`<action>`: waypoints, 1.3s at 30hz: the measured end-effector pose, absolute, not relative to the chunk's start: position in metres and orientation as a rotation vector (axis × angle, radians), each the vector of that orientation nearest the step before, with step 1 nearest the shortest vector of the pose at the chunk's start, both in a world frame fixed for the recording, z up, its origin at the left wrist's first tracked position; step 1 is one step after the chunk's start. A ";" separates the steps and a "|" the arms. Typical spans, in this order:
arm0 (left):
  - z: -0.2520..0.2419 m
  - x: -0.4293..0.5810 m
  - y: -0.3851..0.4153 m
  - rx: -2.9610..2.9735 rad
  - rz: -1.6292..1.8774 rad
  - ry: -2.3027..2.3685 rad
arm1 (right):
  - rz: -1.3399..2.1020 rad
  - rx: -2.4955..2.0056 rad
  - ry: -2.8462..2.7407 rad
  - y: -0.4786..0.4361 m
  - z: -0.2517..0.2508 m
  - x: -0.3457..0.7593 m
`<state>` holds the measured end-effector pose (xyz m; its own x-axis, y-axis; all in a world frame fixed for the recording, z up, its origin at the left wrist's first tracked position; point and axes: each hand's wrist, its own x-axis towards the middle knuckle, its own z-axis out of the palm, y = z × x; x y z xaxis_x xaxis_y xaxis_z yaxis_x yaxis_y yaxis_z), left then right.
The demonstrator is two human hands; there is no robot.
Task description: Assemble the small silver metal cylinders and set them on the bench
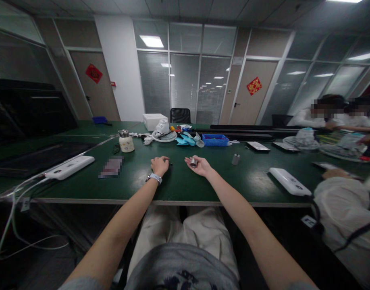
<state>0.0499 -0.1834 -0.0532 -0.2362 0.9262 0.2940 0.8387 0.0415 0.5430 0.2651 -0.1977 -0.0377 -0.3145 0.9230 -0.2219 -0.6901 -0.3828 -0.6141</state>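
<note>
On its back, palm up above the green table (185, 189), my right hand (203, 167) holds a small silvery metal cylinder (194, 161) with its fingers curled about it. My left hand (159, 166), a watch on its wrist, is to the left with fingers bent together. A tiny dark piece (171, 163) shows by its fingertips; whether it is gripped or lies on the table is unclear. A similar metal cylinder (235, 159) stands upright on the table, right of my right hand.
Blue fan blades (186, 139), a white fan grille (164, 136) and a blue tray (215, 139) lie behind my hands. A cream bottle (126, 141) stands left. White power strips (70, 167) (289, 181) lie at both sides. Co-workers (342, 209) sit at the right.
</note>
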 end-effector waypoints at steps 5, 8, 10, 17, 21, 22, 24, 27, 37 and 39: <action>-0.053 0.050 -0.184 1.854 0.933 2.191 | 1.957 -0.624 -0.417 -0.203 -0.033 0.269; -0.051 0.050 -0.185 1.858 0.924 2.185 | 1.960 -0.592 -0.413 -0.205 -0.031 0.272; -0.050 0.051 -0.186 1.860 0.923 2.178 | 1.959 -0.562 -0.448 -0.205 -0.031 0.273; -0.049 0.051 -0.188 1.859 0.919 2.167 | 1.911 -0.647 -0.576 -0.202 -0.035 0.275; -0.050 0.051 -0.187 1.862 0.907 2.175 | 1.902 -0.658 -0.590 -0.203 -0.033 0.276; -0.051 0.051 -0.186 1.864 0.908 2.176 | 1.896 -0.653 -0.593 -0.204 -0.032 0.276; -0.052 0.051 -0.186 1.869 0.912 2.177 | 1.877 -0.652 -0.593 -0.206 -0.031 0.275; -0.053 0.050 -0.185 1.876 0.922 2.175 | 1.859 -0.659 -0.593 -0.208 -0.028 0.274; -0.053 0.050 -0.183 1.881 0.908 2.148 | 1.853 -0.669 -0.558 -0.208 -0.029 0.273; -0.053 0.050 -0.183 1.886 0.906 2.148 | 1.857 -0.658 -0.567 -0.208 -0.029 0.273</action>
<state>0.0498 -0.1831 -0.0534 -0.2024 0.9396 0.2759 0.8536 0.0312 0.5201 0.2733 -0.2079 -0.0294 -0.3109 0.9333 -0.1795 -0.6740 -0.3497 -0.6508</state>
